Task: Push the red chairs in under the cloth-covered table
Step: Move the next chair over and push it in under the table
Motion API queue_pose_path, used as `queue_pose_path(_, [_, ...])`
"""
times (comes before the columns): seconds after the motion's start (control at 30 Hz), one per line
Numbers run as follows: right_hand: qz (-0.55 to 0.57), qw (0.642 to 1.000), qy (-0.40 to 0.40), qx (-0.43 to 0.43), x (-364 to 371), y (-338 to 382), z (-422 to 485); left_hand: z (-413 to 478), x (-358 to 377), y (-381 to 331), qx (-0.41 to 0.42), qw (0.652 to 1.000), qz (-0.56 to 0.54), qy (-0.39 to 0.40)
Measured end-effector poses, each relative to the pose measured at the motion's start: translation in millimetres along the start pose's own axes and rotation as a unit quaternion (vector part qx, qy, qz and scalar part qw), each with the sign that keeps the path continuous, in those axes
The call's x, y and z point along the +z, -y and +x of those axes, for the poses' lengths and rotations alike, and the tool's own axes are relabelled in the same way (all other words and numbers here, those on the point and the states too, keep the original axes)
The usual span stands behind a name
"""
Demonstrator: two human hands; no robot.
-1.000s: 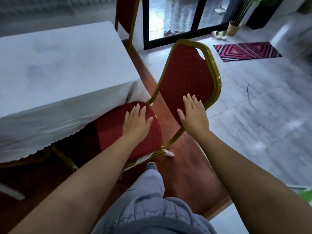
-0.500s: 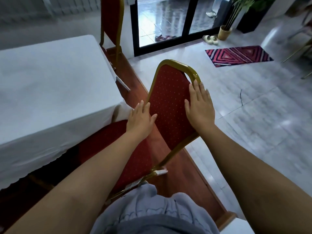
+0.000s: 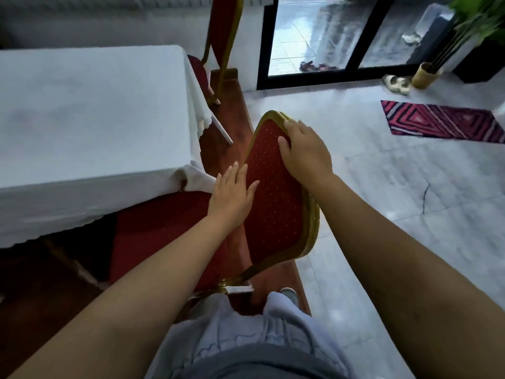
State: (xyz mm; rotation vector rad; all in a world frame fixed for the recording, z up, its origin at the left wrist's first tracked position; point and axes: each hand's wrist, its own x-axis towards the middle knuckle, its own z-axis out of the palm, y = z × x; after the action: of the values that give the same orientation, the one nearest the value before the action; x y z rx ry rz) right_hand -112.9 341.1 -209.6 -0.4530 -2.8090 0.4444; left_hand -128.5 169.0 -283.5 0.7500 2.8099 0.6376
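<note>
A red chair (image 3: 276,203) with a gold frame stands at the near corner of the table (image 3: 90,116), which is covered in a white cloth. Its seat lies partly under the hanging cloth edge. My left hand (image 3: 232,192) presses flat on the left edge of the backrest, fingers straight. My right hand (image 3: 306,151) lies over the top of the backrest, fingers bent over the gold rim. A second red chair (image 3: 221,36) stands at the table's far right end.
A wooden strip of floor runs beside the table, with grey tiles to the right. A red patterned mat (image 3: 442,123), a potted plant (image 3: 426,75), slippers (image 3: 396,83) and a glass door (image 3: 336,36) lie further off. My legs in grey trousers (image 3: 246,337) are right behind the chair.
My left hand has moved from the seat up to the backrest edge. My right hand has slid up to the top rim. The seat sits further under the cloth.
</note>
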Motion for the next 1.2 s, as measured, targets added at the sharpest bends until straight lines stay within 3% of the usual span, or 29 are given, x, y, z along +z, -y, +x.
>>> queue_pose_path(0.2, [0.186,0.975,0.115,-0.045,-2.5,-43.5,25.1,-19.3,23.8,-63.5,-0.067,0.994,-0.078,-0.034])
queue_pose_path(0.33, [0.213,0.963,0.148,-0.076,-1.6,-56.6,29.6,-41.5,31.5,-103.2,-0.026,0.985,-0.156,-0.065])
queue_pose_path(0.47, [0.22,0.957,0.161,-0.095,-2.2,-59.7,32.7,-47.6,38.3,-128.9,-0.006,0.984,-0.166,-0.063])
queue_pose_path(0.77, [0.22,0.954,0.157,-0.132,-3.9,-59.8,28.7,-55.0,44.8,-125.8,0.021,0.994,-0.035,-0.099])
queue_pose_path(1.2, [0.226,0.922,0.124,-0.289,0.9,-36.1,-21.0,-134.1,34.1,-87.3,0.063,0.984,0.112,-0.124])
